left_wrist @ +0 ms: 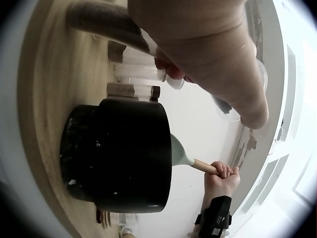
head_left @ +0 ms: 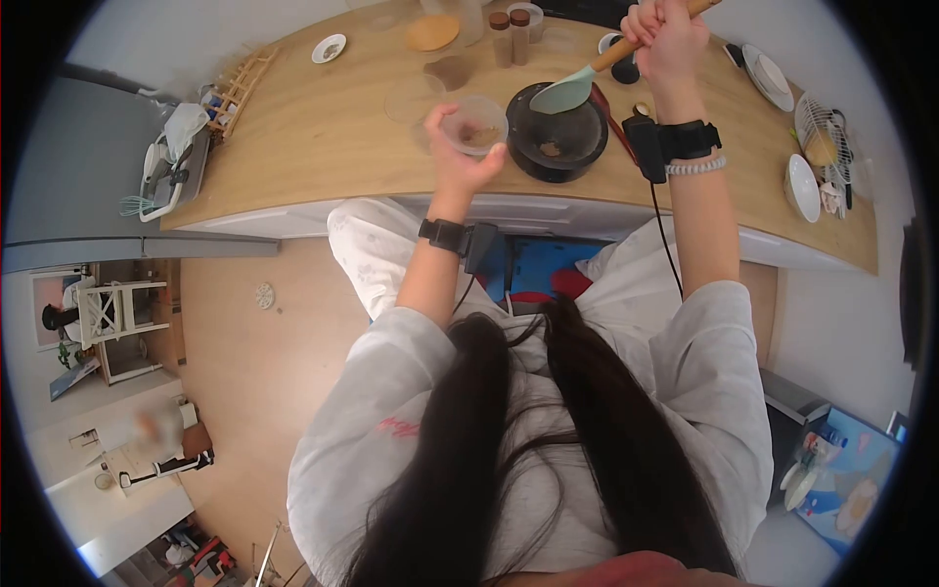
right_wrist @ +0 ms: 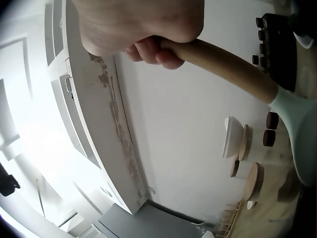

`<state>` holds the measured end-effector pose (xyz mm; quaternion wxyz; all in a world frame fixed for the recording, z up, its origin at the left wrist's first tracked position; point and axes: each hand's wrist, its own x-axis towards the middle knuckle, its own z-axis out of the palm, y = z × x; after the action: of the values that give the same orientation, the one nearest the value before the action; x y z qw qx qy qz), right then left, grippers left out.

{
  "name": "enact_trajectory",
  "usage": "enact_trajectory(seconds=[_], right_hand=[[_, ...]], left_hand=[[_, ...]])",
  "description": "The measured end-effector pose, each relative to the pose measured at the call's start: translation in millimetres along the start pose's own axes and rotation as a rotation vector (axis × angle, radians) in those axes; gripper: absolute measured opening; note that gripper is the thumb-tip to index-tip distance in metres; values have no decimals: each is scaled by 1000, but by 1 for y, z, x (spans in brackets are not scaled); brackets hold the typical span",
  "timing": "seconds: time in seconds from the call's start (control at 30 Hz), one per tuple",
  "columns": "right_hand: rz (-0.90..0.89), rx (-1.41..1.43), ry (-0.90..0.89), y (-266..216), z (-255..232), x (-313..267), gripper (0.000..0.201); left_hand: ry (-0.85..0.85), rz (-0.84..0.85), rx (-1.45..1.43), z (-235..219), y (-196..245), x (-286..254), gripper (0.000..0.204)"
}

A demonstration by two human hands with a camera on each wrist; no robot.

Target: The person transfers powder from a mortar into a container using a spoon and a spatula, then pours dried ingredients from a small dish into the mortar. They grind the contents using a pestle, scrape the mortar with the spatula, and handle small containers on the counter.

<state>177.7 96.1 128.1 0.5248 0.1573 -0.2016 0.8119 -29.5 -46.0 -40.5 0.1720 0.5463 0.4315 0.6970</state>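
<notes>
Left hand (head_left: 460,168) grips a clear tub (head_left: 477,106) holding brownish bits, just left of the black pot (head_left: 554,173), which stands near the counter's (head_left: 293,147) front edge. Keeping the tub level (its top is uncovered) should prevent spills while the right hand (head_left: 673,47), gripping the spatula (head_left: 565,94) by its handle, holds the blade over the pot. Widest room lies leftward; a red utensil (head_left: 616,123) flanks the pot's right, two brown-capped jars (head_left: 503,41) stand behind.
</notes>
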Motion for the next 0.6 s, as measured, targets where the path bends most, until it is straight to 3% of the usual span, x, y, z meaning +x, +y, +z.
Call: enact_trajectory(seconds=[0.07,0.6], right_hand=[[-383,-952,261,8,8,-3,43],[-323,-1043,310,24,28,-12,44]], left_hand=[[12,-4,-15,-1,2,0,81],[53,55,4,-1,3,3,80]])
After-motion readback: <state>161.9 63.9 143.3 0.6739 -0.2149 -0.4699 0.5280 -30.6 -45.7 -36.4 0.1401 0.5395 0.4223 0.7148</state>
